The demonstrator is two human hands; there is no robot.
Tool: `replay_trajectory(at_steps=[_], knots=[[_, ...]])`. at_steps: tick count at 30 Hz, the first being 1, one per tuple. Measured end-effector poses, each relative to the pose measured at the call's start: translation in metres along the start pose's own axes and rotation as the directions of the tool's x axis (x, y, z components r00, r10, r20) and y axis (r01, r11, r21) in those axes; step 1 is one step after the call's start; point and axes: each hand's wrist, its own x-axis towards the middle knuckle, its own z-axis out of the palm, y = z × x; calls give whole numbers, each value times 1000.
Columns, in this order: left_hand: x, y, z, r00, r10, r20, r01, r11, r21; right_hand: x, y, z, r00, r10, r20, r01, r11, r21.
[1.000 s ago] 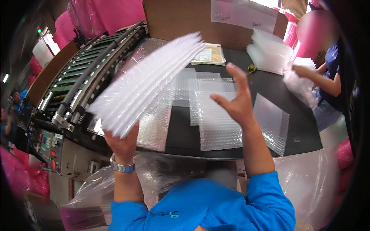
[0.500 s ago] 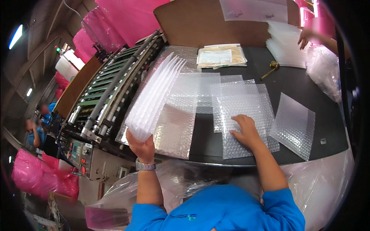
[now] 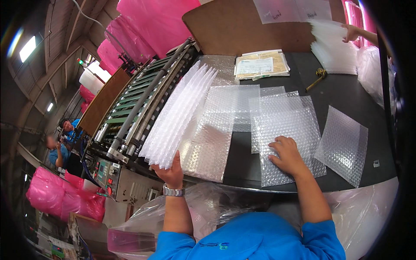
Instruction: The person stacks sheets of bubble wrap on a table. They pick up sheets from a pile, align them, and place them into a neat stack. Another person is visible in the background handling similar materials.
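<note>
The left hand (image 3: 170, 174), grip clamped, holds a bubble-wrap pouch stack (image 3: 180, 115) by its near end, beside the roller conveyor (image 3: 143, 104). The right hand (image 3: 287, 156), grip apart, rests on a flat bubble-wrap pouch (image 3: 284, 125) on the bench (image 3: 242, 160).

Brown backboard (image 3: 234, 30) behind dark tabletop (image 3: 346, 93), bright light (image 3: 27, 49) at upper left.

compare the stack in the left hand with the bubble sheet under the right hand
The stack shows many layered edges; the bubble sheet lies flat. The stack is gripped in the left hand; the bubble sheet lies beneath the right hand. The stack looks whiter; the bubble sheet looks clearer. Both look like pale plastic.
</note>
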Motion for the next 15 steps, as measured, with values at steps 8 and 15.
replay_trajectory(at_steps=[8,15], knots=[[-2,4,0,1000,3,19,-2,1000,-26,-1,1,1,1000,-5,-13,5,1000,0],[-9,5,-7,999,21,34,-23,998,52,18,-12,-19,991,100,-93,-68,952,299]])
